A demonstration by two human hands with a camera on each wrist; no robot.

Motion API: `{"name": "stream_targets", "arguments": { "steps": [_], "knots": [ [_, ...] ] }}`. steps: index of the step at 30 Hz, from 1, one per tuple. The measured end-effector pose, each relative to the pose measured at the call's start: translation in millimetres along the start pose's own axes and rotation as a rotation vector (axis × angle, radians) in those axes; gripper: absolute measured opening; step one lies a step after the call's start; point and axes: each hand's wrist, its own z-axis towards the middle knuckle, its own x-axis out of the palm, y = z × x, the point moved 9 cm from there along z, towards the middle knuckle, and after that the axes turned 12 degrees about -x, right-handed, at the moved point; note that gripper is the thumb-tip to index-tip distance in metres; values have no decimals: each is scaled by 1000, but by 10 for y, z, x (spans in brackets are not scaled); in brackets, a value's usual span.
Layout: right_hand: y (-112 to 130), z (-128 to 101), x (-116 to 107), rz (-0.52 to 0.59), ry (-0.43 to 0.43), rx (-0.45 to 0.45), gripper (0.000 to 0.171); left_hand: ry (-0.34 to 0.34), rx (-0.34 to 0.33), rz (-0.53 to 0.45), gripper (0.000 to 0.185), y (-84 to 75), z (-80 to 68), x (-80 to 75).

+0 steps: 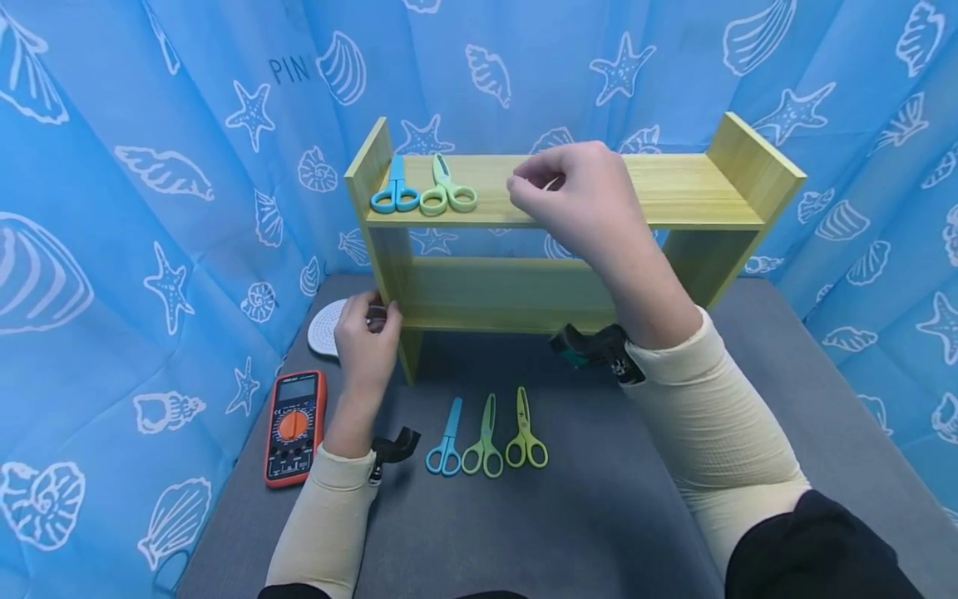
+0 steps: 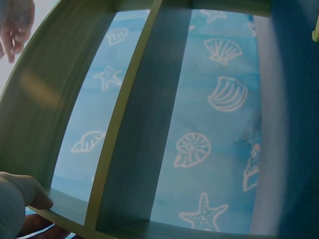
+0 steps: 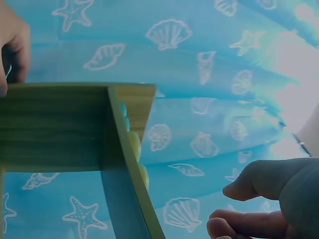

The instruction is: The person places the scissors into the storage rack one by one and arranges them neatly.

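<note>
A two-tier wooden shelf (image 1: 681,191) stands on the grey table. My left hand (image 1: 364,345) grips its left side panel; in the left wrist view the thumb (image 2: 42,199) lies over the board's edge, fingers beyond it. Above the top board hovers my right hand (image 1: 584,195), its fingers bent; the right wrist view shows a gap between thumb (image 3: 249,181) and fingers, nothing between them. On the top board's left end lie blue scissors (image 1: 397,170) and light green scissors (image 1: 441,172), side by side, handles toward me.
In front of the shelf lie blue scissors (image 1: 452,420), green scissors (image 1: 488,420) and yellow-green scissors (image 1: 523,412) in a row. A red multimeter (image 1: 295,391) and a white perforated object (image 1: 323,329) are at the left. A blue shell-print curtain (image 1: 539,75) surrounds the table.
</note>
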Motion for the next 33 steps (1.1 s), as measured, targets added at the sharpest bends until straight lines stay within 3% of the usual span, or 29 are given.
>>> {"name": "stream_targets", "arguments": {
  "steps": [7, 17, 26, 33],
  "knots": [
    [-61, -443, -217, 35, -144, -44, 25, 2, 7, 1, 16, -6, -11, 9],
    [-209, -973, -390, 57, -283, -71, 24, -8, 11, 1, 16, -9, -17, -4],
    [-553, -1332, -210, 100, -330, -105, 19, 5, -24, -12, 16, 19, -18, 11],
    [-797, -1555, 52, 156, -291, -76, 20, 3, -25, -2, 17, 17, -23, 11]
  ]
}}
